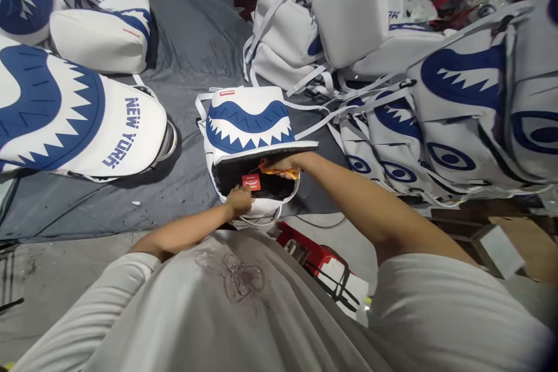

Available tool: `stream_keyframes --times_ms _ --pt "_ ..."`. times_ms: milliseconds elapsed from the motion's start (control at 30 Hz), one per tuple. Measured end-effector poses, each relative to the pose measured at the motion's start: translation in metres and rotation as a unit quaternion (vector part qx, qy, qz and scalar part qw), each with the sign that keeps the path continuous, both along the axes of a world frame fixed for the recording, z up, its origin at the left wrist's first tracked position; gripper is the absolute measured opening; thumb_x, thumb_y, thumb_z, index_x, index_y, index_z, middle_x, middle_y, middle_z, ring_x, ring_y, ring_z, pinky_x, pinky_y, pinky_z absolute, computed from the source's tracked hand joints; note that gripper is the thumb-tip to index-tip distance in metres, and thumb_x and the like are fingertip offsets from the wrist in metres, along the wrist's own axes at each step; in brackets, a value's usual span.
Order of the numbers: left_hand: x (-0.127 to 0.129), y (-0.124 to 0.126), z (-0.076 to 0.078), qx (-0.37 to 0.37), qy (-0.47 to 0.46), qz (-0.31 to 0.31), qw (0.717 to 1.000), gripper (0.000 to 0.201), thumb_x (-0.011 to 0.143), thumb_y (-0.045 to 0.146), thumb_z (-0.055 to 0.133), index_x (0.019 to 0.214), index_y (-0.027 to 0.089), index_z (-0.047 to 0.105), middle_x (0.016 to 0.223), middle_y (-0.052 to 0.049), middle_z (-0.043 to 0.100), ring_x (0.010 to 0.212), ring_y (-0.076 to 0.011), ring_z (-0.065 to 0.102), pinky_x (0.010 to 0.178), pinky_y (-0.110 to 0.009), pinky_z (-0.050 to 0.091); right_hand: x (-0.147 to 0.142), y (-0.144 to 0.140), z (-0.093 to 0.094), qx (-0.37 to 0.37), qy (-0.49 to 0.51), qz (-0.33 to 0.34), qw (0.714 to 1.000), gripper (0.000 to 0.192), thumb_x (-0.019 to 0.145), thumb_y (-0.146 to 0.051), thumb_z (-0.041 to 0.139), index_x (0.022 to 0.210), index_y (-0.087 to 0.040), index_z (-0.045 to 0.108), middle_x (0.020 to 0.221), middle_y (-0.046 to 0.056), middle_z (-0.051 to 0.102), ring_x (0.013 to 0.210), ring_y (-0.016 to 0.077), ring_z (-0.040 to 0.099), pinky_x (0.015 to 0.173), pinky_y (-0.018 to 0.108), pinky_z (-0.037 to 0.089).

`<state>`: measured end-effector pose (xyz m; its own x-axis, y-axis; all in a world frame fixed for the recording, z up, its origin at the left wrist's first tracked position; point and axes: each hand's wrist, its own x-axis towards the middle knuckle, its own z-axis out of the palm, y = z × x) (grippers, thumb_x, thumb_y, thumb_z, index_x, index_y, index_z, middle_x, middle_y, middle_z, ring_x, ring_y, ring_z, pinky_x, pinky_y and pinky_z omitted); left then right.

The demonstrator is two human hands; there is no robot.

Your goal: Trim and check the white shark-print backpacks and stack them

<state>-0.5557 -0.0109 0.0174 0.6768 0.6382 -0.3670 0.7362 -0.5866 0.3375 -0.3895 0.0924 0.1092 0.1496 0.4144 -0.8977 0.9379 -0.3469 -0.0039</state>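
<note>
In front of me a white backpack (pixel 250 122) with a blue shark-mouth print lies on the grey cloth, its top opening facing me and its black lining showing. My left hand (pixel 239 201) is closed on the lower rim of that opening, fingertips beside a red tag (pixel 251 182) that hangs inside. My right hand (pixel 283 165) reaches into the opening under the raised upper flap. Its fingers are wrapped round an orange tool (pixel 278 171), whose working end I cannot make out.
More white and blue backpacks (pixel 74 110) lie on the left, some lettered NEW YORK. Others (pixel 462 93) are piled along the right and back, their straps trailing over the grey cloth (pixel 187 23). Below the table edge are a red and white object (pixel 322 264) and cardboard boxes (pixel 527 247).
</note>
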Motion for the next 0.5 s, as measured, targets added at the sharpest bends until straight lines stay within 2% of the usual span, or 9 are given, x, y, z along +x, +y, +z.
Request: stream_keyframes --times_ms 100,233,333,400,500 --pt "0.002 0.023 -0.018 -0.159 -0.054 0.064 0.984 0.041 0.094 0.053 0.059 0.104 0.015 0.072 0.094 -0.006 0.075 0.078 -0.0165 0.069 0.072 -0.028 0.056 0.003 0.011 0.008 -0.047 -0.013 0.018 0.999 0.048 0.096 -0.057 0.053 0.079 -0.014 0.062 0.06 -0.001 0.052 0.052 0.0103 0.05 0.055 0.024 0.042" --pt "-0.008 0.028 -0.033 -0.267 -0.097 0.096 0.954 0.04 0.09 0.055 0.062 0.097 0.018 0.076 0.085 -0.004 0.077 0.073 -0.0158 0.069 0.066 -0.023 0.052 0.009 0.021 0.022 -0.094 -0.015 0.033 0.995 0.05 0.094 -0.06 0.056 0.073 -0.015 0.057 0.055 -0.003 0.046 0.048 0.0089 0.045 0.051 0.022 0.038" --pt "-0.004 0.02 -0.037 -0.296 -0.088 0.093 0.947 0.032 0.083 0.05 0.073 0.091 0.02 0.075 0.086 -0.001 0.075 0.08 -0.0161 0.069 0.07 -0.023 0.052 0.011 0.026 0.03 -0.169 -0.01 0.028 0.985 0.049 0.097 -0.057 0.052 0.069 -0.017 0.05 0.052 -0.006 0.04 0.044 0.0067 0.039 0.049 0.02 0.034" --pt "0.002 0.016 -0.037 -0.284 -0.068 0.104 0.951 0.029 0.085 0.044 0.073 0.095 0.017 0.073 0.095 -0.004 0.073 0.089 -0.0182 0.069 0.078 -0.028 0.055 0.014 0.026 0.034 -0.199 -0.009 0.034 0.979 0.047 0.099 -0.054 0.049 0.069 -0.017 0.048 0.052 -0.007 0.038 0.042 0.0057 0.038 0.049 0.019 0.033" --pt "0.008 0.013 -0.032 -0.254 -0.05 0.116 0.959 0.034 0.094 0.04 0.063 0.116 0.014 0.065 0.116 -0.009 0.067 0.103 -0.0205 0.066 0.089 -0.04 0.057 0.022 0.019 0.037 -0.151 0.001 0.058 0.987 0.048 0.099 -0.052 0.05 0.068 -0.017 0.049 0.053 -0.007 0.04 0.043 0.0047 0.038 0.051 0.02 0.036"
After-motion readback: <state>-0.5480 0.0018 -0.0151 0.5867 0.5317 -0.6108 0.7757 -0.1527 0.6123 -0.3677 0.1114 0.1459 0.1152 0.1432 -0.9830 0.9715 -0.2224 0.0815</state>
